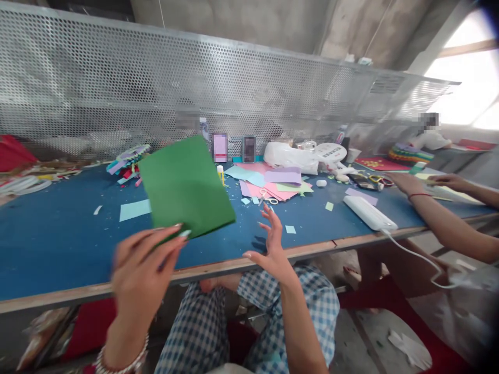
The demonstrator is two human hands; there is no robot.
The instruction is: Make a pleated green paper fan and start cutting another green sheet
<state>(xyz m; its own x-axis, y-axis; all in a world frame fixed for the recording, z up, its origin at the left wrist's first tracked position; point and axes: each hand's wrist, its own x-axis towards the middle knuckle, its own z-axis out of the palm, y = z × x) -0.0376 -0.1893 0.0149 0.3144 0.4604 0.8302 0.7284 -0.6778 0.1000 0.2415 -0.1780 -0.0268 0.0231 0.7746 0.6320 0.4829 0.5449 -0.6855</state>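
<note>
My left hand pinches the lower edge of a dark green sheet of paper, holding it tilted above the blue tabletop. The sheet seems folded or doubled along its bottom edge. To the right, my right hand hovers over the table's front edge with its fingers apart and nothing in them. Beyond its fingertips lies a pair of scissors with pale handles, near a pile of pink paper. A light blue paper piece is partly covered by the green sheet.
Two phones lean against the perforated metal screen. A glue stick, a white plastic bag and a white power bank with a cable sit on the table. Another person's hands work at the right.
</note>
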